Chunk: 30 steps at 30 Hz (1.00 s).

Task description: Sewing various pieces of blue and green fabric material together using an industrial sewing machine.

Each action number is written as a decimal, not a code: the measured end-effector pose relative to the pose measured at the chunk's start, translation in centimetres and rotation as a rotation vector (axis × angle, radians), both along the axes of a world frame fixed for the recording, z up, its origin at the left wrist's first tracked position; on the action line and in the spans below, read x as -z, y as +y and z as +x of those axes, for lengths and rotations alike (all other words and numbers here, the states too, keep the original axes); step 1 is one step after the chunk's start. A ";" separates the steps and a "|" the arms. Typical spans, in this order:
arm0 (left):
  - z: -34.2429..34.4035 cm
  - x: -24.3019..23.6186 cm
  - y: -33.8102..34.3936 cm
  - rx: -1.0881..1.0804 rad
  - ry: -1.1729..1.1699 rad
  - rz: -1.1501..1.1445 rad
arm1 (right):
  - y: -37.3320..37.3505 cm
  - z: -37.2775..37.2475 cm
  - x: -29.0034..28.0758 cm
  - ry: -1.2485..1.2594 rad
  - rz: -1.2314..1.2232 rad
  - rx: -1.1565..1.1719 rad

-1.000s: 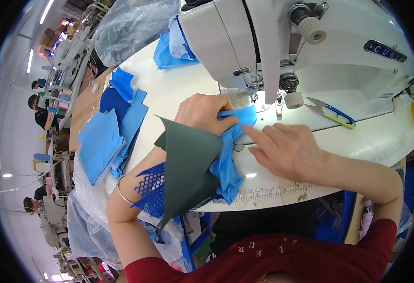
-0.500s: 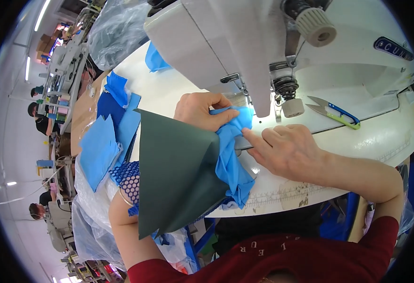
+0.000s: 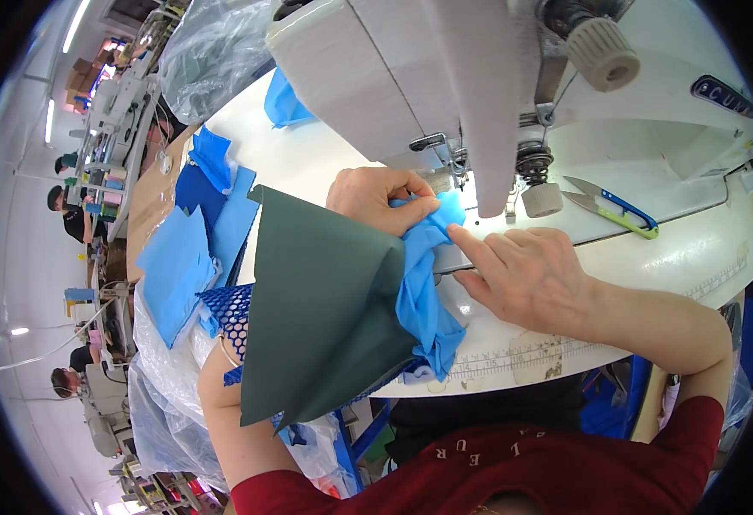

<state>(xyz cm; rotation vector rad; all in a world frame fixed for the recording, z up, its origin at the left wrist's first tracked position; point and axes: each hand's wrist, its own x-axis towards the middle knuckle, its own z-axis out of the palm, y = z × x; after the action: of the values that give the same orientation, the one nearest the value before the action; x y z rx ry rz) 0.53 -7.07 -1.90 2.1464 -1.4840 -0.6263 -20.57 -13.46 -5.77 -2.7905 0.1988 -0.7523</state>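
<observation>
Light blue fabric (image 3: 428, 287), bunched in folds, runs from the presser foot (image 3: 459, 168) of the white sewing machine down toward the table's front edge. My left hand (image 3: 379, 197) pinches its upper end between thumb and fingers, close to the foot. My right hand (image 3: 526, 275) reaches in from the right, index fingertip on the fabric's right edge, thumb apart and the other fingers loosely bent. A stiff dark green panel (image 3: 325, 309) joins the blue fabric and covers much of my left forearm. Blue mesh (image 3: 232, 319) shows beside it; the needle point is hidden.
Thread snips (image 3: 612, 209) with blue and green handles lie right of the machine head (image 3: 411, 77). Blue cut pieces (image 3: 175, 266) are stacked at the left, above clear plastic (image 3: 166, 395). Another blue scrap (image 3: 284, 101) lies behind. Other people work at machines far left.
The right thumb has spread away from the index finger, which still touches the fabric. Both hands and the fabric sit slightly farther right in view, as does the machine.
</observation>
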 end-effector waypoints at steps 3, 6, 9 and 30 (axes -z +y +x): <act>-0.1 0.2 -0.1 0.020 0.048 -0.012 | -0.1 -0.1 -0.1 0.008 -0.005 0.004; -0.3 0.2 -0.2 0.017 0.065 -0.016 | -0.3 0.1 -0.1 -0.036 -0.042 -0.023; -0.3 0.2 -0.2 -0.001 0.085 0.008 | -0.3 0.2 -0.3 -0.020 -0.064 -0.044; 1.0 1.0 -3.2 0.173 0.013 -0.103 | -1.4 0.4 -1.1 0.033 -0.101 0.071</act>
<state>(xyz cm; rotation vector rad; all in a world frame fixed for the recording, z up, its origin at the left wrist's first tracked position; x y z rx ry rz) 1.50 -10.26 -2.91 1.9474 -1.6701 -0.6072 -20.21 -14.90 -4.68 -2.9067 0.2748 -0.7535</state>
